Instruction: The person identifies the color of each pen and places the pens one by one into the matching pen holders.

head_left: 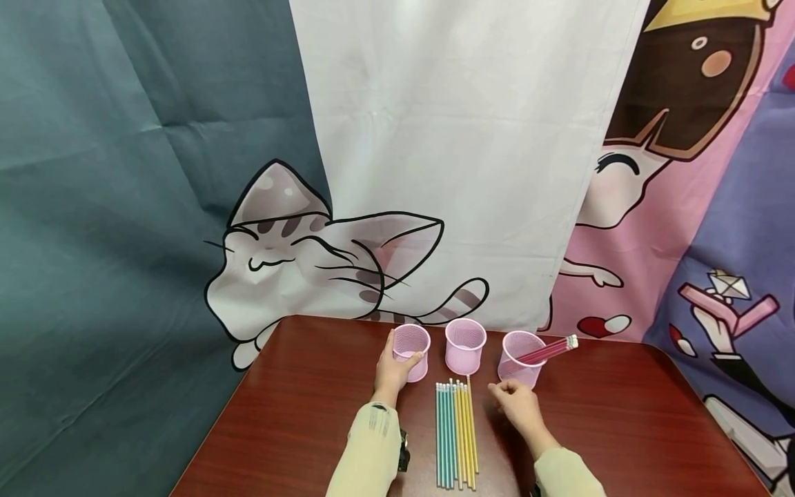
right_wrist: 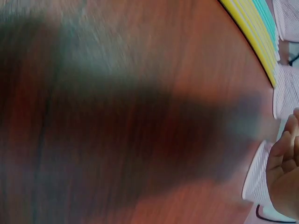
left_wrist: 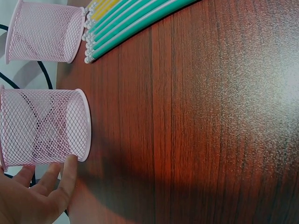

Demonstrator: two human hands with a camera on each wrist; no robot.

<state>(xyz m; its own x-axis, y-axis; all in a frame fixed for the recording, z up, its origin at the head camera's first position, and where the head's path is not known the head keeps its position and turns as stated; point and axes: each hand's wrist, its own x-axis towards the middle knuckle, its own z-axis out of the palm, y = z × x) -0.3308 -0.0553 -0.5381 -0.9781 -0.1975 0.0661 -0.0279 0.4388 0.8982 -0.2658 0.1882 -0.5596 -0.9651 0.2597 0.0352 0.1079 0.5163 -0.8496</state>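
Note:
In the head view my left hand holds the leftmost pink mesh pencil cup, thumb across its front and fingers along its left side. The left wrist view shows those fingers against the mesh cup. My right hand, fingers loosely bent with nothing visible between them, is just in front of the right mesh cup. Dark pink pencils lean out of that cup to the right. Between my hands lie teal pencils and yellow pencils in a row, eraser ends toward the cups.
A middle pink mesh cup stands between the other two near the back edge of the brown wooden table. Behind the table hangs a printed cloth with a cat picture.

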